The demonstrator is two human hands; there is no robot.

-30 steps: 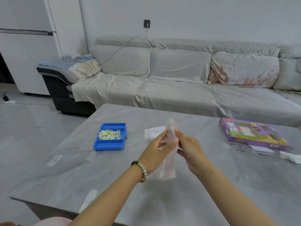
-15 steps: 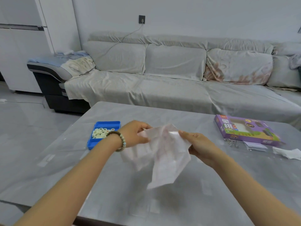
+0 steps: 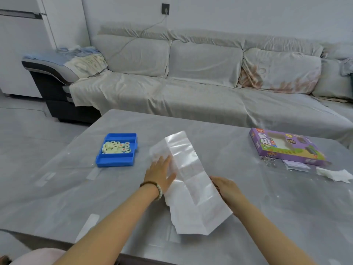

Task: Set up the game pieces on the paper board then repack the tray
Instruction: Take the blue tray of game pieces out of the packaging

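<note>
The white paper board [image 3: 193, 186], creased and partly unfolded, lies on the grey table [image 3: 267, 207] in front of me. My left hand [image 3: 160, 174] presses flat on its left part, fingers straight. At the paper's right edge is my right hand [image 3: 226, 188], fingertips hidden under the raised sheet. A blue tray [image 3: 116, 159] with several cream round game pieces [image 3: 115, 147] sits to the left, apart from both hands.
A purple game box [image 3: 286, 145] lies at the table's right, with small metal rings [image 3: 268, 161], a clear packet [image 3: 296, 166] and a crumpled white paper [image 3: 334, 175] in front of it. A covered grey sofa [image 3: 191, 88] stands beyond the table.
The paper, held up and pulled apart in the air before, now lies lowered on the table. My left hand has gone from pinching it to pressing flat on it.
</note>
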